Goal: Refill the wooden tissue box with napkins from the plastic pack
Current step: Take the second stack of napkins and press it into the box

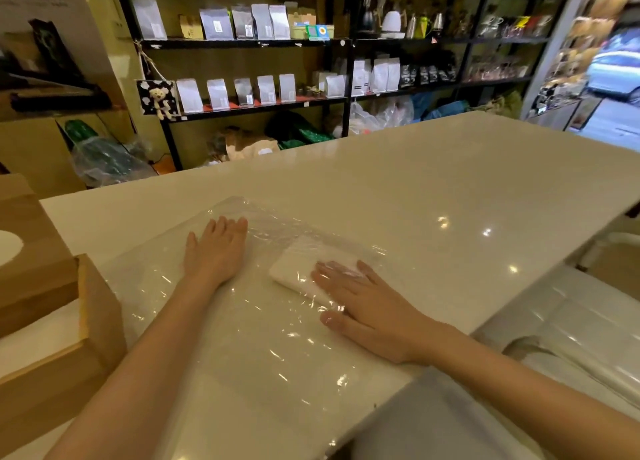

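Observation:
A large clear plastic pack (pixel 242 321) lies flat and mostly empty on the white counter (pixel 450 182). A small stack of white napkins (pixel 298 265) remains inside it toward the right. My left hand (pixel 216 248) rests palm down, fingers together, on the flat plastic to the left of the stack. My right hand (pixel 367 307) lies palm down with its fingers spread over the near end of the napkin stack, on top of the plastic. The wooden tissue box (pixel 69 349) stands open at the left edge with white napkins inside, and its lid (pixel 31 252) with an oval hole leans behind it.
Black shelves (pixel 311 44) with bags and kettles line the wall beyond the counter. Plastic bags sit on the floor below them. A white seat (pixel 571 321) is at the right, below the counter edge.

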A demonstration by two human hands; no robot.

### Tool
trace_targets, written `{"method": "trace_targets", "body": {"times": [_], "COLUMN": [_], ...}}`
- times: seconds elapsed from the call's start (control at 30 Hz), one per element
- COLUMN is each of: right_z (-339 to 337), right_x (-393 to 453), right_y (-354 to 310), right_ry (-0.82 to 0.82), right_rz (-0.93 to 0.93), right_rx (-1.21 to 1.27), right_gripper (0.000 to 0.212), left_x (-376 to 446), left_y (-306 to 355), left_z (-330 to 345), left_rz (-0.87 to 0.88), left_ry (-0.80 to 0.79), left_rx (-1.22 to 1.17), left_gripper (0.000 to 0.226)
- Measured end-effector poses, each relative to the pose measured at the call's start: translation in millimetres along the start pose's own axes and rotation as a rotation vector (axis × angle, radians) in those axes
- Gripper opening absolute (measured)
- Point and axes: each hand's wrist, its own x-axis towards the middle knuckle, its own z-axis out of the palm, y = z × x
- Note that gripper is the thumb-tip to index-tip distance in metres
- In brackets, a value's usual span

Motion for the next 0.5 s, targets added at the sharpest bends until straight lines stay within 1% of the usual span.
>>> {"method": "trace_targets", "body": {"times": [0.07, 0.1, 0.17, 0.23, 0.33, 0.4, 0.5], "right_z": [0, 0, 0, -1, 0, 4, 13], "right_x": [-19, -28, -46, -65, -89, -100, -115], "right_y": [0, 0, 3, 5, 6, 5, 5], "right_ry": [-0.028, -0.033, -0.038, -0.024, -0.003, 0.072, 0.298], "right_rz": [0.022, 0.031, 0.038, 0.013, -0.011, -0.003, 0.004], "right_rx": [-0.011, -0.003, 0.028, 0.062, 0.104, 0.094, 0.049], "right_gripper": [0.08, 0.079, 0.072, 0.068, 0.078, 0.078, 0.065], "left_x": [1, 1, 1, 1, 0, -1, -3], "left_y": [0, 0, 1, 2, 2, 2, 2], "left_z": [2, 3, 4, 4, 4, 4, 4], "left_rz": [-0.004, -0.016, -0.041, -0.047, -0.041, -0.04, -0.05], "left_ry": [0.002, 0.01, 0.012, 0.001, 0.005, 0.01, -0.006], "left_rx": [0.041, 0.061, 0.098, 0.124, 0.105, 0.08, 0.048], "left_gripper": [0.054, 0.059, 0.072, 0.076, 0.076, 0.075, 0.074]}}
